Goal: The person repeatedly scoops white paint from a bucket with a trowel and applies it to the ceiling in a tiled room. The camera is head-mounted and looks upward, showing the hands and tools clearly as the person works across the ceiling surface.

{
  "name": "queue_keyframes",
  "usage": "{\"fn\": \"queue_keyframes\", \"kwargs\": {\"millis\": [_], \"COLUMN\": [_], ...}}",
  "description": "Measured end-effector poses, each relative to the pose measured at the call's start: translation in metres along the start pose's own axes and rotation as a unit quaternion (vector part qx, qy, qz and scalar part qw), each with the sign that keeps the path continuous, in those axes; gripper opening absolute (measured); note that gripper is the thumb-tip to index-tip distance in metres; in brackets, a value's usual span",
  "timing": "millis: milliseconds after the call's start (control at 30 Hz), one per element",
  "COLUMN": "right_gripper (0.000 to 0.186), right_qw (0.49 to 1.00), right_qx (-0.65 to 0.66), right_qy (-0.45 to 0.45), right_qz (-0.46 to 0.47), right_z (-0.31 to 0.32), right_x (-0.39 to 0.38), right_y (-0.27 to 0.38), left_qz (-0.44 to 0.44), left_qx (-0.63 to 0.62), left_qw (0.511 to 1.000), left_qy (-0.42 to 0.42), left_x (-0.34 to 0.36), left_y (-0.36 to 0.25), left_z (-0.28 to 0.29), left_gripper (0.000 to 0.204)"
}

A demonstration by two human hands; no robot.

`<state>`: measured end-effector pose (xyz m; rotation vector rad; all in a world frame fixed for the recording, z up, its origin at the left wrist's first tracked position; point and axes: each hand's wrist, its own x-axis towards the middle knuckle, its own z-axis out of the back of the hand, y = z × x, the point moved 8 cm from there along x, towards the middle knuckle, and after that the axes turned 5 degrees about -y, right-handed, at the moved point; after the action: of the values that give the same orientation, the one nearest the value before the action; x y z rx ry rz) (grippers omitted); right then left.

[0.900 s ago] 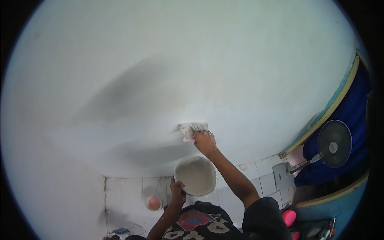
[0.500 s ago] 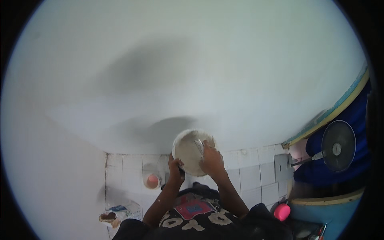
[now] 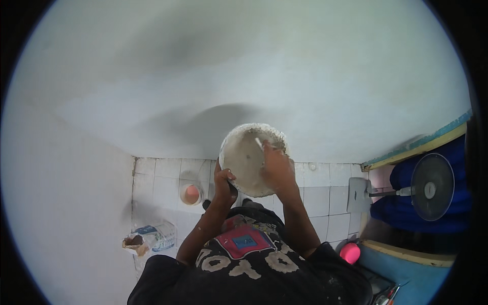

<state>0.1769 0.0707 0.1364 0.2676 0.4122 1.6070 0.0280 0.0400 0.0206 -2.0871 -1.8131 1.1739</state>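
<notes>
Right hand, shifted off wall, is over putty bucket, fingers grasping scraper; left hand grips lower-left rim.

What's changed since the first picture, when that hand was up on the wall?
The right hand came away from the wall, back and down into the tub, bringing the flat tool along; nothing was let go. The left hand still holds the tub, and the fan stayed put.
</notes>
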Motion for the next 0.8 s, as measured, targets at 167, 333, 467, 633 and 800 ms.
{"fn": "queue_keyframes", "kwargs": {"millis": [167, 333, 467, 633, 800], "right_gripper": [0.066, 0.069, 0.067, 0.059, 0.047], "right_qw": [0.996, 0.998, 0.997, 0.994, 0.998], "right_qx": [0.077, 0.050, 0.051, 0.103, -0.007], "right_qy": [0.032, -0.032, 0.002, -0.005, -0.033], "right_qz": [0.039, -0.013, 0.055, 0.036, 0.050], "right_z": [0.003, 0.012, -0.019, -0.003, -0.054], "right_x": [-0.003, 0.012, 0.016, 0.025, 0.039], "right_y": [0.012, 0.010, 0.032, 0.068, 0.112], "left_qz": [-0.011, 0.004, -0.009, 0.008, -0.016], "left_qx": [-0.007, -0.064, -0.042, -0.047, 0.010], "left_qw": [0.999, 0.997, 0.999, 0.999, 0.999], "left_qy": [-0.034, -0.041, -0.030, -0.025, -0.026], "left_x": [-0.002, 0.003, 0.008, 0.015, 0.019], "left_y": [0.000, 0.005, -0.009, -0.046, -0.096], "left_z": [0.012, 0.021, 0.027, 0.038, 0.053], "left_gripper": [0.060, 0.069, 0.071, 0.074, 0.075]}}
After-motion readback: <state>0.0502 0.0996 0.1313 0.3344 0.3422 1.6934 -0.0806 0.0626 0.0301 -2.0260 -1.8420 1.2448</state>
